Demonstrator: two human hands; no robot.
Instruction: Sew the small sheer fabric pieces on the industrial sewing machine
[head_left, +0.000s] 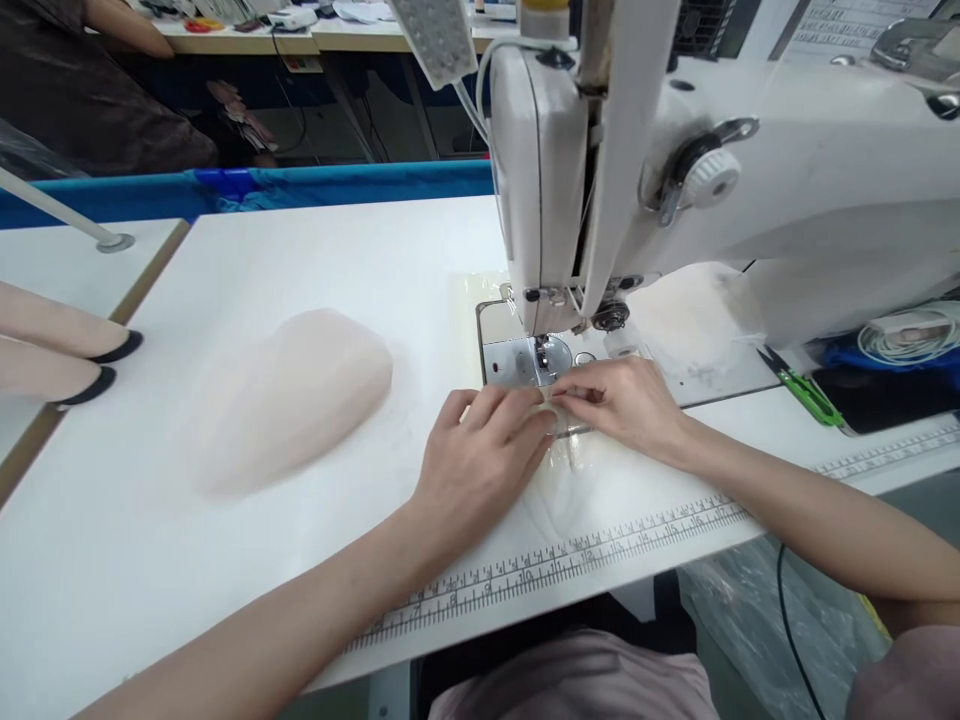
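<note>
Just in front of the needle of a white sewing machine [541, 180], my two hands meet at the fingertips. With thumb and forefinger together, my right hand [630, 405] pinches a small bit of thin pale fabric [559, 470]. My left hand [480, 450] is closed on the same fabric from the left, its fingers bent over the near edge of the metal needle plate [514, 360]. The fabric is sheer, and its outline fades into the white table. My fingers hide most of the part they grip.
A sheer beige cup-shaped piece [300, 400] lies on the table to the left. Two beige pieces with black ends [97, 385] lie at the far left. On the right are green thread snips [806, 390] and a dark phone-like slab [885, 395]. A printed ruler [555, 565] follows the front edge.
</note>
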